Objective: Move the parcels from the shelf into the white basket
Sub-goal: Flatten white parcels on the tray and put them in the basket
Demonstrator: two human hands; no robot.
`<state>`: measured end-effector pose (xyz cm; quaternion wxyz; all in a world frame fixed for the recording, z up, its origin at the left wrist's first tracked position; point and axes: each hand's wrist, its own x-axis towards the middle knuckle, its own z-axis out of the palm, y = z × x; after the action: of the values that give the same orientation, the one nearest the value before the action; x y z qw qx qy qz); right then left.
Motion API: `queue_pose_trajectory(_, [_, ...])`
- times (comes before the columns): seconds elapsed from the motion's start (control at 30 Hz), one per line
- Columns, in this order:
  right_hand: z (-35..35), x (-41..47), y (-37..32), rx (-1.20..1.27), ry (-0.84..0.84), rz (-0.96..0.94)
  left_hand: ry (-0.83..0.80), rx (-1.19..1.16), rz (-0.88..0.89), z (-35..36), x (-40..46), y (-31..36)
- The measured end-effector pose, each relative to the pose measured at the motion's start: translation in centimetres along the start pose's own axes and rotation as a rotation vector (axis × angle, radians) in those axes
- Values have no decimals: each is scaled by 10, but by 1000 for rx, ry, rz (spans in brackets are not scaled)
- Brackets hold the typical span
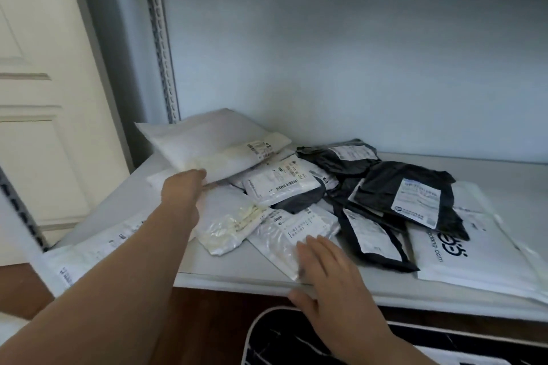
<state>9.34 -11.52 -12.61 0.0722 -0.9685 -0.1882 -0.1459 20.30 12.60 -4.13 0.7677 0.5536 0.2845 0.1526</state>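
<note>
White poly mailer (207, 145) at the back-left of the shelf (489, 178) is what I'm on w/ the left hand (182, 187): its grip looks clamped on the mailer's near edge, fingers tucked under so I can't see them fully, and the bag is tilted up off the pile. Right hand (323, 270) lies flat, fingers straight, pressing on a clear-wrapped parcel (292, 234) at the shelf's front lip, thumb over the edge. So, my read: pickup step, early on, since most parcels are on the shelf incl. the black bags (406, 190) and a big white printed mailer (468, 249) at right. White basket isn't in view, can't say where it sits. Next move needs the lifted mailer drawn clear w/o dragging the labelled packet (281, 184) just beside it. Its long axis runs near-left to far-right, label end pointing right toward the back wall, near-left corner raised.
</note>
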Motion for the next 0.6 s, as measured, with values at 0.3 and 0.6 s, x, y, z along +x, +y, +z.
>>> queue_pose_trajectory(0.3, [-68,-16,-7,718,-47,283,-63,-550,47,-13,-70,53])
queue_pose_trajectory(0.6, [-160,-53,-33,2049,-36,833,-764,-577,29,-49,-223,30])
